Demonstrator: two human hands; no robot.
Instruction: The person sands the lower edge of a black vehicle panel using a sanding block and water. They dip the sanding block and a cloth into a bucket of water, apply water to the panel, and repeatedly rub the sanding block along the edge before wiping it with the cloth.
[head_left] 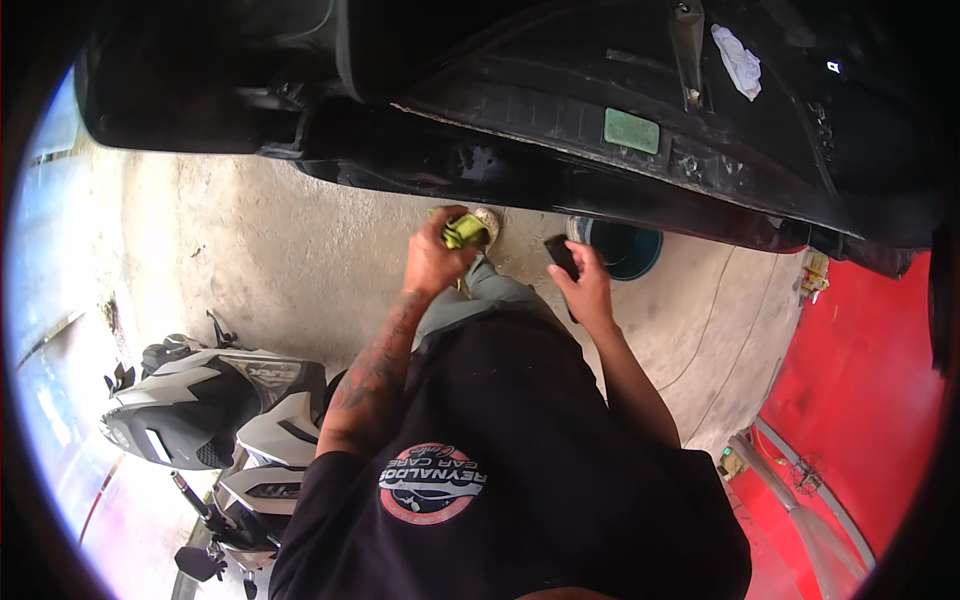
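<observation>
My left hand point(437, 255) is closed around a crumpled yellow-green cloth point(466, 232), held in front of my legs near the edge of a black car body point(450, 165). In my right hand point(588, 290) is a flat black oblong object point(561, 256), gripped between thumb and fingers. Its exact kind cannot be made out. Just beyond the right hand stands a dark teal bucket point(648, 262), partly under the car's edge. A green rectangular block point(632, 131) lies on the black sill, and a crumpled white cloth point(738, 62) rests farther back on the black interior.
A white and black motorcycle point(215, 400) stands close on my left. Pale concrete floor point(250, 220), wet-looking in places, lies below me. To the right are a red surface point(850, 380) and grey pipes point(800, 500). The car body spans the far side.
</observation>
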